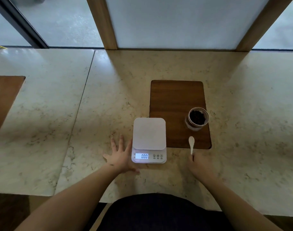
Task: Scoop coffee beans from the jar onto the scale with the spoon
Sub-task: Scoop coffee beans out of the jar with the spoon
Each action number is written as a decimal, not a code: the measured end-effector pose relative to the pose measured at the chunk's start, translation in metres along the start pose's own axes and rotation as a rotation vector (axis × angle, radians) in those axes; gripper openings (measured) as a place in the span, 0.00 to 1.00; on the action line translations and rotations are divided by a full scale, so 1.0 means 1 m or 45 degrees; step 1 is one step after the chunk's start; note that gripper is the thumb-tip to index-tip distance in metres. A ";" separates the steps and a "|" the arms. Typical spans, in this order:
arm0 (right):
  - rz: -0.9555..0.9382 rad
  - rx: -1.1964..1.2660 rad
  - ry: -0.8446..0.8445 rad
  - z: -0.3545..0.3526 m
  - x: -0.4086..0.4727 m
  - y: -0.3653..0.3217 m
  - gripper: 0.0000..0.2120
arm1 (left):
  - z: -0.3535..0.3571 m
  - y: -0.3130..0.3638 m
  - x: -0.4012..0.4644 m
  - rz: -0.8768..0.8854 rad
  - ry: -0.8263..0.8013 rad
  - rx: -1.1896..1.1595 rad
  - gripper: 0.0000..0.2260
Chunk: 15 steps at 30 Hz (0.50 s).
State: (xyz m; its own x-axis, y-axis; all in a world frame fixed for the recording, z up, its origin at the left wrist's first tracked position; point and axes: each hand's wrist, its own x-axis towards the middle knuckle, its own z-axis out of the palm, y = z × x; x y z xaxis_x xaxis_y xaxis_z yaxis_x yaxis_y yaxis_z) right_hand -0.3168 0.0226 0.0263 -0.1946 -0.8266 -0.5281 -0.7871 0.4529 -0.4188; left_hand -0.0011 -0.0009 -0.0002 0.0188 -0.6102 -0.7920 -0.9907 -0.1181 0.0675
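Note:
A white digital scale [149, 134] stands on the marble counter, its lit display reading 000 and its platform bare. My left hand [120, 155] lies flat with fingers spread against the scale's left side. To the right, an open glass jar [197, 118] with dark coffee beans inside stands on a brown wooden board [174, 104]. My right hand [200, 165] grips the handle of a white spoon [191, 144], whose empty bowl points away from me toward the jar, over the board's near edge.
The marble counter [109, 97] runs left and right, with a seam left of the scale. Another wooden board [4, 100] sits at the far left. Wooden posts and a frosted panel rise at the counter's back edge. My dark-clothed torso is at the near edge.

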 end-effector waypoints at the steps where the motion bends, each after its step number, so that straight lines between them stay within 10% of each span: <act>1: -0.016 0.042 -0.012 0.000 -0.004 -0.003 0.15 | 0.000 0.000 0.000 -0.001 -0.005 -0.004 0.67; 15: -0.160 0.227 0.423 -0.096 0.026 -0.028 0.15 | -0.001 0.002 0.005 -0.096 -0.119 0.022 0.68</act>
State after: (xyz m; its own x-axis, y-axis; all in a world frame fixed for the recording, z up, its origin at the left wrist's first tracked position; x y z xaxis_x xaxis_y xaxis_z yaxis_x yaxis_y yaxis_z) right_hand -0.3555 -0.0434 0.0953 -0.3051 -0.9291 -0.2090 -0.7085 0.3681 -0.6021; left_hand -0.0029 -0.0046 -0.0035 0.0813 -0.5245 -0.8475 -0.9892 -0.1468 -0.0041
